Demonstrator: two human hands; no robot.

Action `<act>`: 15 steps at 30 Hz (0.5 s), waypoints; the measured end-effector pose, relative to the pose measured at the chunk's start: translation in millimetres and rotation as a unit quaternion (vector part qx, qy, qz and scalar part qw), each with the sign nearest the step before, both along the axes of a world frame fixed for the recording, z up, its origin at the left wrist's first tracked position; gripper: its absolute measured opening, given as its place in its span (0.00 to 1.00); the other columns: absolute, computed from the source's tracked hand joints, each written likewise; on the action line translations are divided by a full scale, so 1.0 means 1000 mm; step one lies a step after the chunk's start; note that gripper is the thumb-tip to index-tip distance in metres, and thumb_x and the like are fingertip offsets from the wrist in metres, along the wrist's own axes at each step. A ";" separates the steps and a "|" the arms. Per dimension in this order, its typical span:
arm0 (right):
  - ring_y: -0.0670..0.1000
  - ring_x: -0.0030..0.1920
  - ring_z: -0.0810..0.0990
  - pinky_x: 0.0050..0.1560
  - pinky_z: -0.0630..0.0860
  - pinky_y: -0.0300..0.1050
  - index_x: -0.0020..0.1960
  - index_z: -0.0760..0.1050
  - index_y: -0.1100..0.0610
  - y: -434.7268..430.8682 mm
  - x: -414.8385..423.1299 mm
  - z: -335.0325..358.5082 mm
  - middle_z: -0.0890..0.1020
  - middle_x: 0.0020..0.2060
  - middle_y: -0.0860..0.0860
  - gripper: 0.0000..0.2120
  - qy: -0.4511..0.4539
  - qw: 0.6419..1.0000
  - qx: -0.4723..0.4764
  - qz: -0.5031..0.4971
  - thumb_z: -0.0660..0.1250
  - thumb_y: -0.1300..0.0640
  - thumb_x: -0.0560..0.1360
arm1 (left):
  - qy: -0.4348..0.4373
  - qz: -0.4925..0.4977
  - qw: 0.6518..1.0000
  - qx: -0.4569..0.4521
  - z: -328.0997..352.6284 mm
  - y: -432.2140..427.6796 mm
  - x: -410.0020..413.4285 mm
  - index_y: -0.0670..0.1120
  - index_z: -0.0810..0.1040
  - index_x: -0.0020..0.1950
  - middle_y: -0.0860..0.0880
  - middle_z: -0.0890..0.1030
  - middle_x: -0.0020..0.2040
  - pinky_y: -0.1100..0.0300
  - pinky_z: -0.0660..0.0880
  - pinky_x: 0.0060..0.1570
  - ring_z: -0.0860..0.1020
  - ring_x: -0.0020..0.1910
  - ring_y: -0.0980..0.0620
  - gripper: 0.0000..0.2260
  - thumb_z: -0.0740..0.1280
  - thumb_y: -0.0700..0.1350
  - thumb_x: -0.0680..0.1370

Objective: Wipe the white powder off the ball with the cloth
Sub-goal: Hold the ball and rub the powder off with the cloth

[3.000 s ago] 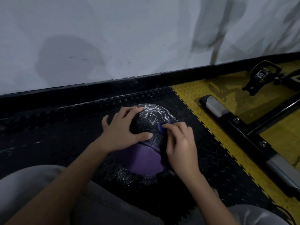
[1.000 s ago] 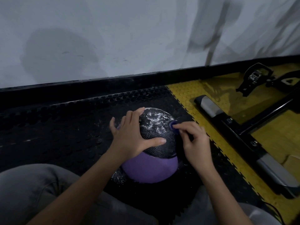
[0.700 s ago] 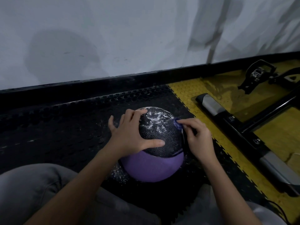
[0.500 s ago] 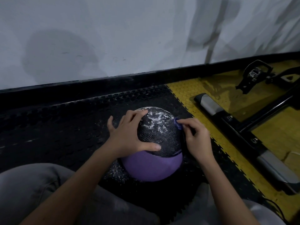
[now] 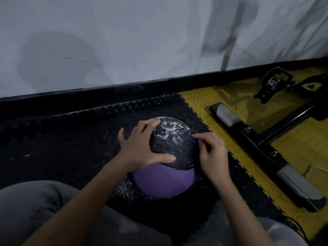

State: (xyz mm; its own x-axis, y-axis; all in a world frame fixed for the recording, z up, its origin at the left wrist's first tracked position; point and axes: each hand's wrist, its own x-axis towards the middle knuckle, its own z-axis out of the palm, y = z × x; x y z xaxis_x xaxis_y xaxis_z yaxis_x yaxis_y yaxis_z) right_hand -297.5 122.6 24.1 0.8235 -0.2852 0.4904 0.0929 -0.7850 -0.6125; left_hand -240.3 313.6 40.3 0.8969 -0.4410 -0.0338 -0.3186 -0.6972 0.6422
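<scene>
A ball [image 5: 170, 144] with a black textured top and a purple lower panel rests on the black floor mat between my knees. White powder streaks its far upper surface. My left hand [image 5: 140, 150] lies spread over the ball's left side, thumb across the front, holding it. My right hand [image 5: 211, 153] presses against the ball's right side, fingers pinched on a small blue-purple cloth [image 5: 192, 136] of which only a bunched tip shows.
Spilled white powder [image 5: 127, 188] dots the black studded mat [image 5: 62, 139] at the ball's near left. A yellow mat [image 5: 248, 110] on the right carries a black and silver exercise-machine frame [image 5: 262, 148] with a pedal [image 5: 273, 82]. A white wall [image 5: 124, 41] stands close behind.
The ball has been turned a little, and my right hand with the cloth has slid from the ball's front right up to its right edge. My left hand keeps its hold.
</scene>
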 end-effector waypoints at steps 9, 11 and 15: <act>0.54 0.44 0.73 0.50 0.66 0.35 0.49 0.80 0.55 0.012 -0.009 -0.003 0.79 0.45 0.48 0.12 -0.025 0.993 -0.108 0.027 0.63 0.66 0.72 | -0.012 0.002 1.000 -0.001 -0.001 -0.002 0.000 0.61 0.53 0.73 0.63 0.55 0.68 0.44 0.32 0.67 0.55 0.70 0.59 0.54 0.57 0.76 0.49; 0.55 0.44 0.76 0.50 0.65 0.35 0.47 0.80 0.51 -0.004 0.000 -0.003 0.77 0.43 0.45 0.13 0.000 1.000 -0.008 -0.002 0.63 0.67 0.73 | -0.009 -0.004 1.000 -0.009 -0.001 -0.004 -0.001 0.61 0.53 0.73 0.63 0.55 0.68 0.44 0.31 0.67 0.54 0.71 0.59 0.53 0.60 0.76 0.51; 0.54 0.43 0.74 0.49 0.63 0.29 0.49 0.81 0.56 0.012 -0.010 -0.002 0.79 0.44 0.47 0.10 -0.013 0.998 -0.065 -0.019 0.62 0.64 0.73 | -0.024 0.004 1.000 -0.004 -0.003 -0.010 -0.002 0.61 0.53 0.73 0.63 0.54 0.69 0.43 0.32 0.67 0.54 0.71 0.61 0.53 0.60 0.76 0.51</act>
State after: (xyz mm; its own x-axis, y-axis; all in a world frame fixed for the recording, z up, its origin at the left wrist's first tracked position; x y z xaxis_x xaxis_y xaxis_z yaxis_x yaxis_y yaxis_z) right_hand -307.9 134.1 22.5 0.7996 -0.2475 0.5471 0.0774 -0.8610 -0.5027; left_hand -241.9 304.1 36.8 0.9006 -0.4345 0.0120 -0.3437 -0.6949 0.6317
